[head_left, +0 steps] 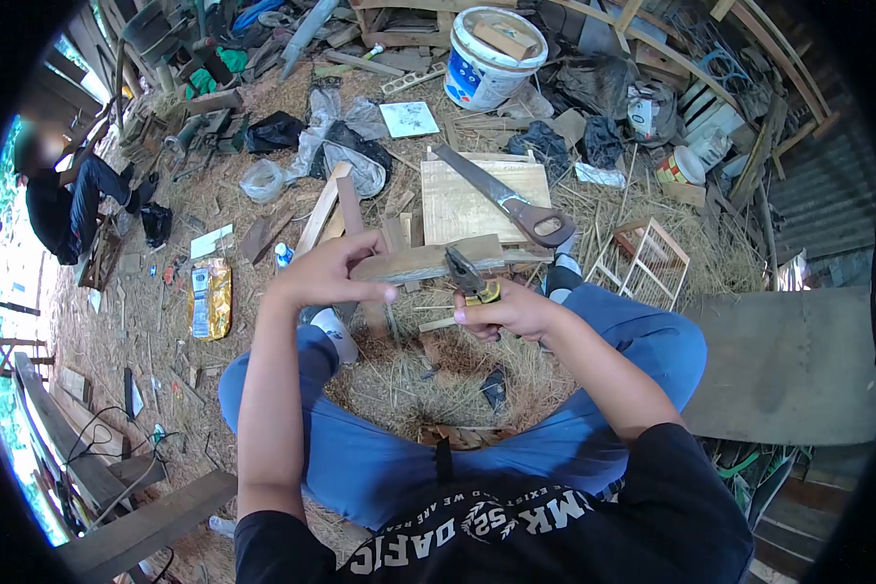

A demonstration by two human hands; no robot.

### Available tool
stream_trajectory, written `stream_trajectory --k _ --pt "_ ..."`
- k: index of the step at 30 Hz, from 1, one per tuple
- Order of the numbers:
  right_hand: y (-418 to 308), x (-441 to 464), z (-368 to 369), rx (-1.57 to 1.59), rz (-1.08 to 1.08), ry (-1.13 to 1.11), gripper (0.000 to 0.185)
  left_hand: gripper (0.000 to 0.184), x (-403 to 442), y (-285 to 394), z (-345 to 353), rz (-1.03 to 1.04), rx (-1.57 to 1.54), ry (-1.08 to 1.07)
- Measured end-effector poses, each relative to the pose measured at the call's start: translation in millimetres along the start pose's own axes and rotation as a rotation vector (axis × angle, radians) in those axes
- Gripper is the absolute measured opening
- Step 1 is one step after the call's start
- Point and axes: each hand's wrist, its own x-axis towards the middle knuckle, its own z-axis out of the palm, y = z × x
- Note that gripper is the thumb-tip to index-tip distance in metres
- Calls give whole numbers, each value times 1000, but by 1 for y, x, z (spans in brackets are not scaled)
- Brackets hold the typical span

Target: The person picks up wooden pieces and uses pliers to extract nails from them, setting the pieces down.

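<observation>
My left hand [326,273] grips the left end of a short piece of wood [423,261], thumb below and fingers behind it. Closed around the yellow-and-black handles of a pair of pliers [467,273] is my right hand [506,311]. The pliers' jaws overlap the front of the wood near its right end; whether they touch it or grip anything, I cannot tell. Just beyond, a handsaw [492,185] lies across a pale wooden board [448,209], its handle toward the right.
A white paint bucket [492,83] stands at the back. A small wooden frame [647,258] lies right, near a metal sheet [798,360]. A yellow packet [212,302] and wood scraps litter the straw-covered ground. Another person [63,200] sits far left.
</observation>
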Motion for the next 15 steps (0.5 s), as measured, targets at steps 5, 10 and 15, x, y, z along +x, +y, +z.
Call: stream_trajectory --k 5,10,15 --pt "0 6 7 31 37 136 20 48 14 -2 19 -24 335 142" --pt "2 7 12 -38 74 241 22 49 17 -13 26 61 386 206" --pt "7 8 8 76 92 233 24 48 18 -23 38 63 440 264"
